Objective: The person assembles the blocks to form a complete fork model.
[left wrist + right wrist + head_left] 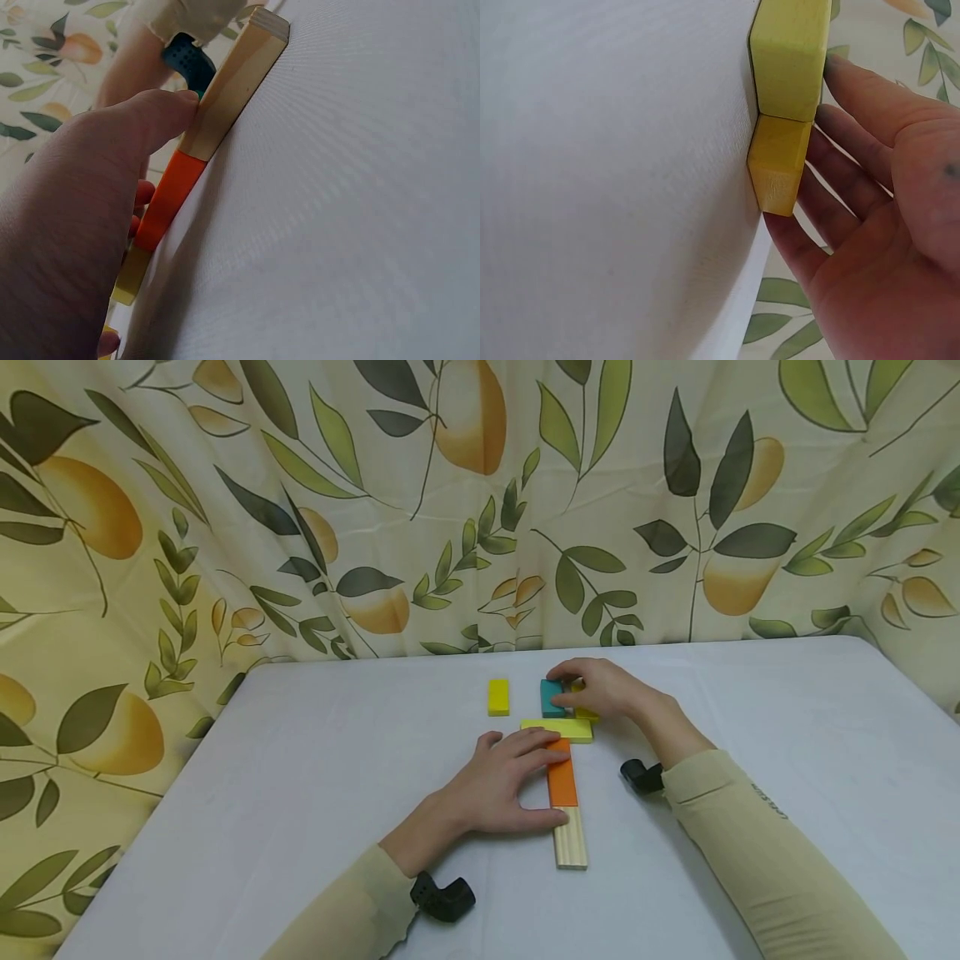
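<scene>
Several flat blocks lie on the white-covered table. My left hand (498, 781) reaches from the left with fingers spread over the orange block (564, 781); its thumb touches the bare wooden block (232, 86), which meets the orange one end to end. A yellow-green block (581, 731) lies crosswise at the orange block's far end. Beyond it, my right hand (603, 685) holds a teal block (551, 703) with its index finger at the far end and its thumb on the right side. Partly under this hand is a deeper yellow block (778, 161), touching the yellow-green one.
Another yellow block (498, 697) lies apart, left of the teal one. Black wrist cameras (442, 897) hang beside both sleeves (765, 843). Behind the table (300, 760), whose far edge lies just past the blocks, hangs a leaf-and-fruit patterned cloth (465, 510).
</scene>
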`<state>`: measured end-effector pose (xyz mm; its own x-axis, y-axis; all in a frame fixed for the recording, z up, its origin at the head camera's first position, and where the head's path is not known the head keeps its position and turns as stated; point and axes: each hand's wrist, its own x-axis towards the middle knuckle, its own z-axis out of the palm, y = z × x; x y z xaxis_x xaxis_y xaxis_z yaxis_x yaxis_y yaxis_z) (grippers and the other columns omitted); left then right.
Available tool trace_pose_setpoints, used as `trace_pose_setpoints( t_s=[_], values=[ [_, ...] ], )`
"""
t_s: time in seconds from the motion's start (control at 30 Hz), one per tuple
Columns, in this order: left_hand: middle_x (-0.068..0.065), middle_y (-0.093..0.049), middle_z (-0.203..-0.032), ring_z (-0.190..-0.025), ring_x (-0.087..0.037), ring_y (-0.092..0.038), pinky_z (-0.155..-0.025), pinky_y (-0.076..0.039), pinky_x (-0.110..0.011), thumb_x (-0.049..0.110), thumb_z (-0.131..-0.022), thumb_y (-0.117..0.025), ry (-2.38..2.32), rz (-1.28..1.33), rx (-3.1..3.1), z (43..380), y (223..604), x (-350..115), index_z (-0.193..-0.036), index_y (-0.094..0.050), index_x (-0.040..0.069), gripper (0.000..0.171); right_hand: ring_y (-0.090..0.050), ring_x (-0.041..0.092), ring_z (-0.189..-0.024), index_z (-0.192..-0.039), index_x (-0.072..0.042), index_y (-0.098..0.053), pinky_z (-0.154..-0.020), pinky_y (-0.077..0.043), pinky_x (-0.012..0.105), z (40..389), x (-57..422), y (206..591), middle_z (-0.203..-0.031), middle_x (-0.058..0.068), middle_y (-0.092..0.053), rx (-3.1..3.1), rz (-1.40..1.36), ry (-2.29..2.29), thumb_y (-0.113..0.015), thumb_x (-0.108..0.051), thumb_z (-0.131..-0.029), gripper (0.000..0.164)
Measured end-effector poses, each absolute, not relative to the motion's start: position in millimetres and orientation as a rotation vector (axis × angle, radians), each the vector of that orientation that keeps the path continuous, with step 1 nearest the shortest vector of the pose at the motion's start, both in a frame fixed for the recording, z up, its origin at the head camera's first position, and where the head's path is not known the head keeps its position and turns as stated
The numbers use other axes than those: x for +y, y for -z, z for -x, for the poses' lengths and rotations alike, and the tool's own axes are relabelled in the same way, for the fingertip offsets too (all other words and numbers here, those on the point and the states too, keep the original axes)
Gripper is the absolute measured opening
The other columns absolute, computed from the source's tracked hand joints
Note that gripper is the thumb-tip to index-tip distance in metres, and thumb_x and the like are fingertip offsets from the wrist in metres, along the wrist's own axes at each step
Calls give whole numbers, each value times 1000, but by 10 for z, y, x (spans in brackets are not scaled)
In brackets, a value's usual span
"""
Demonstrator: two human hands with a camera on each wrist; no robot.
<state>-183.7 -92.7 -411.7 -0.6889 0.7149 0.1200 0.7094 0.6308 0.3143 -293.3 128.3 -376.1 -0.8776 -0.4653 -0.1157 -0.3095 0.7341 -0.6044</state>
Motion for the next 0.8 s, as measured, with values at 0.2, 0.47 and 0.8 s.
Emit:
trace_pose_setpoints(
  t_s=[0.2,0.47,0.8],
  values=[
    [5,-37,-158,-146,-12,-29,-111,-25,-60,61,-89,-64,-536,-1237,2822,1841,4126,-928,-146,-54,25,68,-50,36,-121,-139,-3,-59,-110,-36,55,2921,1275,3756,-135,19,-58,2677,611,861,-70,-22,-96,48],
    [5,-37,-159,-146,-12,-28,-111,-25,-61,62,-89,-64,-533,-1232,2817,1850,4128,-930,-147,-54,25,69,-49,36,-122,-139,-4,-59,-110,-36,56,2904,1272,3749,-136,18,-58,2667,603,863,-71,-22,-96,48],
    [6,-37,-158,-146,-11,-28,-111,-25,-61,61,-89,-64,-543,-1229,2817,1843,4122,-929,-146,-54,25,69,-50,36,-122,-138,-4,-60,-110,-36,56,2877,1274,3745,-136,18,-58,2676,617,837,-70,-22,-96,47]
  ],
)
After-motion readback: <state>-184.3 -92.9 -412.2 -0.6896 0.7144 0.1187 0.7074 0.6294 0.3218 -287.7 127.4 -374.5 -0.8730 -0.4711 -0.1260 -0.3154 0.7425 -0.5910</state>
